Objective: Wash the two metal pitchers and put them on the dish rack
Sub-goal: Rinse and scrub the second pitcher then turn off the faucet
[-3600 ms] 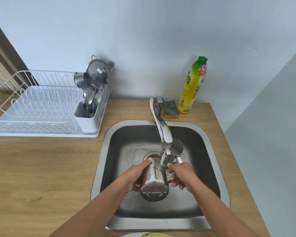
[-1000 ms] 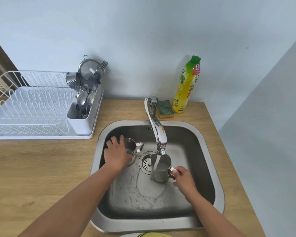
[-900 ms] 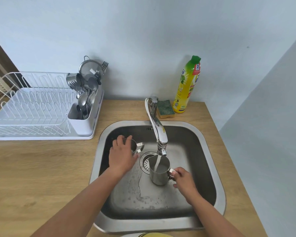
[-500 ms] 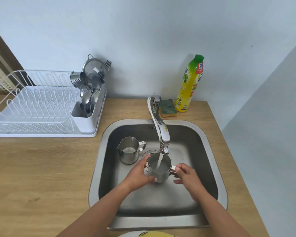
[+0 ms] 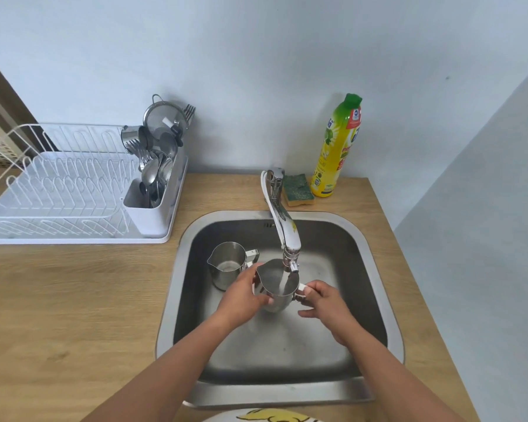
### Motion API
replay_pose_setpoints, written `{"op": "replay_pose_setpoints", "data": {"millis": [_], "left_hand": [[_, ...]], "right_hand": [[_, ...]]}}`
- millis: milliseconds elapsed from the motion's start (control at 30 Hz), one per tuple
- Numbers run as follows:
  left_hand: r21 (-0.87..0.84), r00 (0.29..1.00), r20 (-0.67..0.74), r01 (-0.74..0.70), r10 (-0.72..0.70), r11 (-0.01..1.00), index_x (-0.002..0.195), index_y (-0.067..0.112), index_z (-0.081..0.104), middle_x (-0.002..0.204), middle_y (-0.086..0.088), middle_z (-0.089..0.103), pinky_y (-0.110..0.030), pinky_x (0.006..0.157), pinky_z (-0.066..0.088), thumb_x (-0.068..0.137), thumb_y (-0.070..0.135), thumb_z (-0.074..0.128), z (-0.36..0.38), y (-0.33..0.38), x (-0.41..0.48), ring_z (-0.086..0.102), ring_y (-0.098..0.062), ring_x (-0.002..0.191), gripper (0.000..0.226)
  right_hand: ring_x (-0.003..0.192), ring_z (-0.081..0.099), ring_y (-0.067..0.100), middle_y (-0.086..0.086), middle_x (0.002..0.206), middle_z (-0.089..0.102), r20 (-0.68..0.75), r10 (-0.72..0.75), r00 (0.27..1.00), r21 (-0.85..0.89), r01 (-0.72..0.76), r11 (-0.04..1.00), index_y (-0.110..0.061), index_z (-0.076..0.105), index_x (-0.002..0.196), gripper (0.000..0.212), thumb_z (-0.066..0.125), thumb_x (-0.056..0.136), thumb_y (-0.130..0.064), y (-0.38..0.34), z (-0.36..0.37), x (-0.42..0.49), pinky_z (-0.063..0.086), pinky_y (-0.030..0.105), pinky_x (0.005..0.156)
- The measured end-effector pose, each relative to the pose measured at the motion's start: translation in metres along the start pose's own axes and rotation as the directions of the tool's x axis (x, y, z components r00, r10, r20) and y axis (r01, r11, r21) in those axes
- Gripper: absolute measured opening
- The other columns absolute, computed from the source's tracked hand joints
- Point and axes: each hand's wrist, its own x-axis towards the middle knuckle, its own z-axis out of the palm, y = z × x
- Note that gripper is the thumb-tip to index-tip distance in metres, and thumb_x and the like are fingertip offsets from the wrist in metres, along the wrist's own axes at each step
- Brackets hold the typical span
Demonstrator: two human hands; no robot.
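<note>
Two metal pitchers are in the steel sink. One pitcher is held under the tap, with water running into it. My left hand wraps its body on the left side, and my right hand grips its handle on the right. The other pitcher stands upright on the sink floor at the left, spout to the left, touched by neither hand. The white dish rack sits on the wooden counter to the left of the sink.
A cutlery holder with spoons, forks and a strainer fills the rack's right end. A green-topped sponge and a yellow dish soap bottle stand behind the sink by the wall. The counter ends close to the right of the sink.
My left hand let go of the left pitcher, which now stands alone, and moved right onto the pitcher under the tap. My right hand kept the handle and raised that pitcher slightly.
</note>
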Motion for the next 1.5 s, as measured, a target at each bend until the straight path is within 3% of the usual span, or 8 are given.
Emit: {"op": "replay_pose_setpoints", "data": {"millis": [233, 400, 567, 700, 900, 1100, 1233, 1500], "left_hand": [[-0.007, 0.999, 0.031, -0.011, 0.011, 1.000, 0.141, 0.034, 0.043, 0.129, 0.008, 0.053, -0.025, 0.097, 0.043, 0.078, 0.023, 0.079, 0.005, 0.002, -0.003, 0.055, -0.009, 0.111, 0.073], [-0.024, 0.999, 0.044, 0.029, -0.028, 0.999, 0.138, 0.032, 0.041, 0.124, 0.014, 0.048, -0.024, 0.095, 0.040, 0.074, 0.023, 0.084, 0.003, 0.000, -0.005, 0.050, -0.006, 0.111, 0.078], [0.012, 0.996, 0.077, 0.042, -0.043, 0.999, 0.140, 0.036, 0.039, 0.132, 0.009, 0.053, -0.033, 0.101, 0.047, 0.075, 0.028, 0.082, 0.007, -0.006, -0.008, 0.054, -0.011, 0.115, 0.078], [-0.011, 0.997, 0.055, 0.051, -0.050, 0.999, 0.141, 0.037, 0.035, 0.127, 0.015, 0.046, -0.030, 0.100, 0.045, 0.075, 0.023, 0.081, 0.005, -0.006, -0.009, 0.050, -0.008, 0.116, 0.081], [0.011, 0.994, 0.089, 0.060, -0.061, 0.998, 0.141, 0.038, 0.035, 0.131, 0.011, 0.050, -0.028, 0.096, 0.045, 0.074, 0.025, 0.081, 0.005, -0.007, -0.009, 0.051, -0.008, 0.113, 0.082], [0.000, 0.995, 0.084, 0.046, -0.046, 0.999, 0.133, 0.037, 0.040, 0.124, 0.012, 0.051, -0.026, 0.097, 0.043, 0.076, 0.017, 0.081, 0.003, -0.005, -0.009, 0.050, -0.008, 0.115, 0.073], [-0.016, 0.995, 0.072, 0.063, -0.062, 0.998, 0.130, 0.044, 0.036, 0.124, 0.013, 0.052, -0.029, 0.099, 0.045, 0.075, 0.019, 0.081, 0.001, -0.007, -0.007, 0.052, -0.010, 0.116, 0.076], [-0.074, 0.994, 0.088, 0.067, -0.060, 0.995, 0.128, 0.029, 0.045, 0.116, 0.011, 0.060, -0.021, 0.091, 0.037, 0.085, 0.020, 0.075, -0.001, 0.003, -0.008, 0.055, -0.007, 0.108, 0.053]], "right_hand": [[0.085, 0.062, 0.026, 0.009, 0.094, 0.068, -0.047, -0.006, 0.999, -0.003, 0.006, 1.000, -0.009, 0.060, 0.084, 0.019, 0.049, 0.100, -0.008, -0.007, -0.009, 0.004, 0.060, 0.031, 0.064], [0.082, 0.062, 0.024, 0.009, 0.099, 0.070, 0.071, 0.038, 0.997, -0.058, -0.034, 0.998, -0.008, 0.061, 0.089, 0.015, 0.050, 0.099, -0.010, 0.001, -0.004, 0.000, 0.060, 0.031, 0.064], [0.086, 0.062, 0.026, 0.018, 0.101, 0.068, -0.015, 0.031, 0.999, -0.055, -0.032, 0.998, -0.010, 0.062, 0.085, 0.017, 0.052, 0.099, -0.010, 0.004, -0.008, 0.002, 0.060, 0.031, 0.065], [0.084, 0.062, 0.023, 0.008, 0.097, 0.070, 0.064, 0.033, 0.997, -0.086, -0.028, 0.996, -0.010, 0.063, 0.090, 0.015, 0.052, 0.099, -0.011, 0.004, -0.004, -0.002, 0.060, 0.031, 0.065], [0.085, 0.062, 0.025, 0.015, 0.100, 0.067, -0.024, 0.020, 0.999, -0.077, -0.022, 0.997, -0.011, 0.063, 0.086, 0.016, 0.052, 0.098, -0.011, 0.004, -0.005, 0.001, 0.062, 0.034, 0.068], [0.076, 0.060, 0.025, 0.020, 0.106, 0.069, -0.026, 0.026, 0.999, -0.055, -0.027, 0.998, -0.010, 0.062, 0.085, 0.016, 0.052, 0.098, -0.009, -0.001, -0.005, -0.001, 0.061, 0.033, 0.062], [0.085, 0.062, 0.023, 0.018, 0.100, 0.068, 0.002, 0.008, 1.000, -0.099, -0.008, 0.995, -0.008, 0.065, 0.089, 0.013, 0.055, 0.097, -0.011, -0.001, -0.001, -0.003, 0.062, 0.033, 0.064], [0.066, 0.062, 0.027, 0.009, 0.093, 0.073, -0.060, 0.015, 0.998, -0.117, -0.022, 0.993, -0.008, 0.062, 0.094, 0.015, 0.052, 0.098, -0.018, -0.015, -0.001, -0.010, 0.056, 0.033, 0.049]]}}
